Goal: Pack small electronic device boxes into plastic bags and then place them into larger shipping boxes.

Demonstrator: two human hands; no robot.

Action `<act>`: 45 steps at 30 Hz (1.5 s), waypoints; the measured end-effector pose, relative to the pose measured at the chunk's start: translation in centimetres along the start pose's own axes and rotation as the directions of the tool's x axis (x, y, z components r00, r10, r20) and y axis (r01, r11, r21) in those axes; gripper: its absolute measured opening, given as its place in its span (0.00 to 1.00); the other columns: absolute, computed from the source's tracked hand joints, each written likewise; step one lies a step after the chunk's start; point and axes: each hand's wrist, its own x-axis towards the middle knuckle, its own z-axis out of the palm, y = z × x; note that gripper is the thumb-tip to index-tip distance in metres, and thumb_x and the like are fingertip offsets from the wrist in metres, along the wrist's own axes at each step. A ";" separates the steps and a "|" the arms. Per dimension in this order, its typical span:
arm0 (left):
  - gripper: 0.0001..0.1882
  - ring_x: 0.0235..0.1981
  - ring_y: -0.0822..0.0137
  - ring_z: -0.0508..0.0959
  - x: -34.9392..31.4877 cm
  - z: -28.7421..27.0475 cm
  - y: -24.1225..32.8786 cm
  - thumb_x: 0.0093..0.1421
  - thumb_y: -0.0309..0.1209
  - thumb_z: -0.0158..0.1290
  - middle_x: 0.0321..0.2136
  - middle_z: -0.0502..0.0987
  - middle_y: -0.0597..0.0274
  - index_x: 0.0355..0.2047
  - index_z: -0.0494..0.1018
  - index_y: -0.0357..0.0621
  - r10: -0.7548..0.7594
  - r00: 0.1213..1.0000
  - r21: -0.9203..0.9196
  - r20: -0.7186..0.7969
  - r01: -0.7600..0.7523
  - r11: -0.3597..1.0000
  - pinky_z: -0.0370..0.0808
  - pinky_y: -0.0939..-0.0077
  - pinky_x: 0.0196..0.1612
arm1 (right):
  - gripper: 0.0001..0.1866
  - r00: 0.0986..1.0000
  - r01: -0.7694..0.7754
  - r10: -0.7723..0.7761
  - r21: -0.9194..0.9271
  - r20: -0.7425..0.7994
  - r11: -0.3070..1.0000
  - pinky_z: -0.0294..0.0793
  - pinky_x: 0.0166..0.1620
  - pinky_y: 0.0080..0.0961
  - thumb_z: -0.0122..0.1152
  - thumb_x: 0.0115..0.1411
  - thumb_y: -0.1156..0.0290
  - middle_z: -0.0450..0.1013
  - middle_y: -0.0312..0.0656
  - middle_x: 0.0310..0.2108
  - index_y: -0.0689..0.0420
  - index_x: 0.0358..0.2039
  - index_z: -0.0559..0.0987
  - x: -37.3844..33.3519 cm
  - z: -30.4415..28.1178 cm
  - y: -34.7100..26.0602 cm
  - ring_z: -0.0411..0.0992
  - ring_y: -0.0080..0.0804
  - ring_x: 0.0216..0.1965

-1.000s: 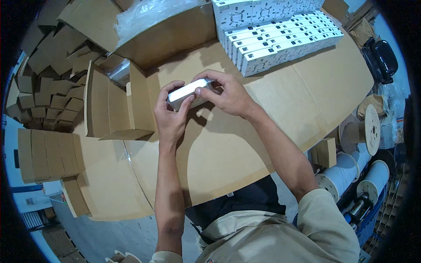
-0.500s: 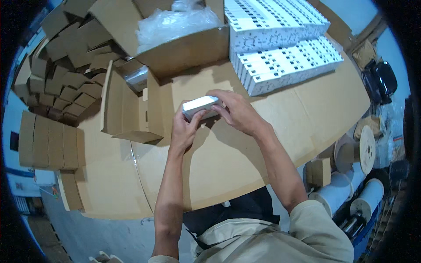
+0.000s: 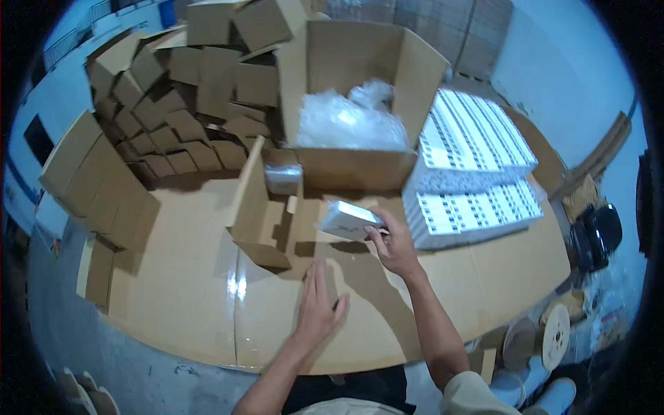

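Observation:
My right hand (image 3: 393, 245) grips a small white box (image 3: 348, 220) by its right end, thumb in front. The box looks wrapped in clear film and is held above the cardboard-covered table (image 3: 187, 290). Lower and to the left, my left hand (image 3: 321, 308) holds nothing; its fingers are stretched out and the thumb stands apart, over or on the table. Just left of the white box stands an open brown carton (image 3: 245, 200). At its far end lies a clear-wrapped packet (image 3: 283, 178).
Stacked white boxes with dark marks (image 3: 477, 152) stand at the right. Behind the carton, a large open carton (image 3: 353, 52) holds clear plastic bags (image 3: 353, 121). Many folded brown cartons (image 3: 180, 128) pile up at the far left. Spools (image 3: 555, 337) sit beyond the table's right edge.
My left hand has let go of the white box and dropped toward the table. My right hand carries the box forward, toward the carton. The view has tilted up.

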 end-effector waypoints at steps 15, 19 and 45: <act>0.29 0.64 0.46 0.63 -3.2 -2.5 0.8 0.59 0.37 0.59 0.59 0.67 0.42 0.55 0.68 0.29 0.016 1.000 0.143 -0.025 -0.012 0.990 0.63 0.57 0.67 | 0.12 0.976 0.217 -0.199 0.398 -0.086 0.891 0.71 0.38 0.20 0.57 0.67 0.78 0.72 0.37 0.39 0.61 0.50 0.72 12.9 10.3 0.9 0.69 0.19 0.37; 0.28 0.64 0.46 0.63 -2.9 -2.2 0.4 0.59 0.37 0.59 0.59 0.67 0.43 0.54 0.69 0.30 -0.009 1.000 0.124 -0.019 0.011 0.992 0.64 0.57 0.67 | 0.11 0.994 0.088 -0.101 0.298 0.029 0.950 0.73 0.40 0.25 0.59 0.65 0.78 0.74 0.42 0.38 0.61 0.48 0.73 13.5 10.2 0.9 0.72 0.25 0.38; 0.26 0.63 0.44 0.64 -3.0 -2.0 0.3 0.58 0.35 0.58 0.58 0.68 0.42 0.54 0.70 0.34 -0.063 0.998 0.052 -0.009 0.063 0.997 0.64 0.53 0.66 | 0.18 0.888 0.459 -0.345 -0.546 0.304 0.701 0.72 0.52 0.42 0.69 0.48 0.81 0.69 0.50 0.40 0.56 0.41 0.79 15.6 12.4 -2.0 0.68 0.51 0.46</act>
